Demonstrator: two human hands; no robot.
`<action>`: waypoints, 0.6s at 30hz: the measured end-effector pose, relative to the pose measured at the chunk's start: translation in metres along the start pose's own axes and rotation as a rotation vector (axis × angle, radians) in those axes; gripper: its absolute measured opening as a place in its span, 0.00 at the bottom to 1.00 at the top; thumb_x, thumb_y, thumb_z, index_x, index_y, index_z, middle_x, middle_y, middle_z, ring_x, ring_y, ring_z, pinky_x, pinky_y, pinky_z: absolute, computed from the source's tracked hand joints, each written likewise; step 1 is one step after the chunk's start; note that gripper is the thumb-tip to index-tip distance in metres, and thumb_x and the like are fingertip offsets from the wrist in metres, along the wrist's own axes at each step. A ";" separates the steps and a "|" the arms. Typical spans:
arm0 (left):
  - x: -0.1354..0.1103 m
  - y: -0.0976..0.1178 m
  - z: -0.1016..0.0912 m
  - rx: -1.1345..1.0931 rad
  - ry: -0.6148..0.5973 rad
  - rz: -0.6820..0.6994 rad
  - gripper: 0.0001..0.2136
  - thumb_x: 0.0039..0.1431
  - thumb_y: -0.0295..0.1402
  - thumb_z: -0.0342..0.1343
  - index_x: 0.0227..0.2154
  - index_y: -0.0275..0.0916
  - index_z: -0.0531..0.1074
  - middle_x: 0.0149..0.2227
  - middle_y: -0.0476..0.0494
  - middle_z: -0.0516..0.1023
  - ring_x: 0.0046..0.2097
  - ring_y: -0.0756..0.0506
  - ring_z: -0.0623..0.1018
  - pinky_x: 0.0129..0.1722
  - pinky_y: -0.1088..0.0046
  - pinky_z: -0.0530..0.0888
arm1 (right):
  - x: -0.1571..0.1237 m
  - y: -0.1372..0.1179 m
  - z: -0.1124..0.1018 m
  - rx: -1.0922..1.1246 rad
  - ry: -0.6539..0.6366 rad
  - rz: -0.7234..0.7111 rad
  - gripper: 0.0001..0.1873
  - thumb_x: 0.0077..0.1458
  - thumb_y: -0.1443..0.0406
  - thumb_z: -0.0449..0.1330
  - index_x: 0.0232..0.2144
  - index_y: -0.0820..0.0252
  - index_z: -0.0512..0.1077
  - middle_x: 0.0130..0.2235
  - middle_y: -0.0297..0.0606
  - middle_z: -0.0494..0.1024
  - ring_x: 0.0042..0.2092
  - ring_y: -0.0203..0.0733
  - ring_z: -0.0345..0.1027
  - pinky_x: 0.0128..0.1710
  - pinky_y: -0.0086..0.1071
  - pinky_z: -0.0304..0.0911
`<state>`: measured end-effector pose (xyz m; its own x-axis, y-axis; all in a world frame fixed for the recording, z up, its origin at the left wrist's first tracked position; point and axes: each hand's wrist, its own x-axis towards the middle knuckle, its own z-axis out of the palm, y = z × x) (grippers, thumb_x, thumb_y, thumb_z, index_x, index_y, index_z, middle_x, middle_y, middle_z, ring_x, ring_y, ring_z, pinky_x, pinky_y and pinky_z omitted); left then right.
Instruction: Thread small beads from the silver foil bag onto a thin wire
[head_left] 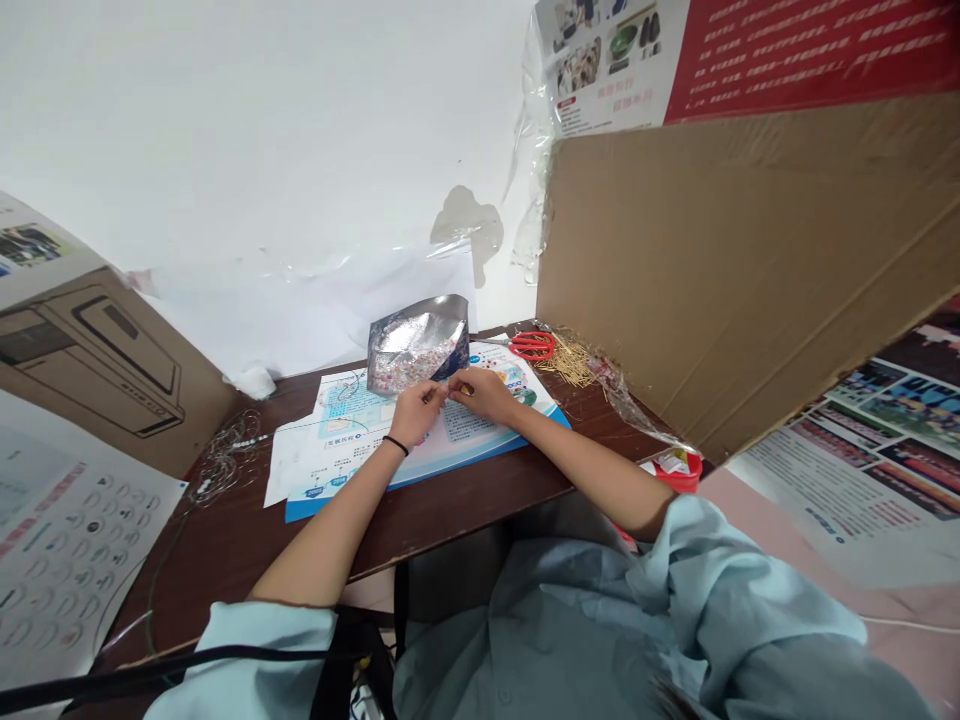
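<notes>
Centre of frame, on the dark wooden desk point(247, 530): left hand point(420, 412) and right hand point(478, 392), fingertips pinched on a small item point(451, 390), too small to identify, just below the tilted foil pouch of beads point(417, 345). Risk: a knuckle bump tips it, spilling beads.

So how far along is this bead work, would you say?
Hard to judge exactly. Looks done: a tangle of clear line with some beads on it. In hand: the left hand and right hand pinch something small above a printed sheet. Left: the foil pouch of beads looks well filled.
</notes>
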<state>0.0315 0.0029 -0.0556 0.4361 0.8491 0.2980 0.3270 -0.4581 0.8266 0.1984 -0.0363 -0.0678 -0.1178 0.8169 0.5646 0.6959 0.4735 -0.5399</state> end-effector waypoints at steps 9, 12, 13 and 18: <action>0.011 -0.001 -0.027 0.491 0.132 0.088 0.09 0.59 0.36 0.54 0.28 0.40 0.76 0.29 0.42 0.76 0.34 0.42 0.73 0.34 0.70 0.63 | 0.000 -0.002 0.000 -0.094 -0.018 -0.057 0.08 0.54 0.74 0.53 0.29 0.60 0.69 0.32 0.36 0.73 0.36 0.39 0.61 0.39 0.31 0.55; 0.014 -0.004 -0.047 0.781 0.167 0.014 0.14 0.64 0.35 0.45 0.39 0.39 0.76 0.39 0.38 0.78 0.42 0.39 0.75 0.37 0.68 0.66 | 0.000 -0.002 0.001 -0.085 -0.030 -0.048 0.08 0.53 0.74 0.52 0.30 0.60 0.69 0.31 0.36 0.72 0.36 0.39 0.61 0.39 0.31 0.55; 0.014 -0.006 -0.052 0.838 0.140 0.003 0.15 0.65 0.33 0.44 0.43 0.40 0.75 0.42 0.37 0.78 0.43 0.39 0.76 0.38 0.67 0.67 | 0.000 -0.002 0.001 -0.083 -0.035 -0.040 0.08 0.53 0.74 0.52 0.30 0.60 0.69 0.31 0.36 0.72 0.36 0.39 0.61 0.39 0.31 0.55; 0.016 -0.007 -0.051 0.956 -0.006 0.011 0.16 0.63 0.29 0.44 0.43 0.43 0.76 0.46 0.40 0.77 0.49 0.37 0.74 0.37 0.65 0.69 | 0.001 -0.002 0.001 -0.081 -0.047 0.009 0.06 0.54 0.73 0.54 0.30 0.60 0.70 0.32 0.36 0.73 0.35 0.38 0.62 0.39 0.30 0.55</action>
<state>-0.0070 0.0333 -0.0321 0.4467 0.8431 0.2994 0.8680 -0.4895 0.0832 0.1962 -0.0366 -0.0669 -0.1434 0.8363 0.5292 0.7518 0.4398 -0.4913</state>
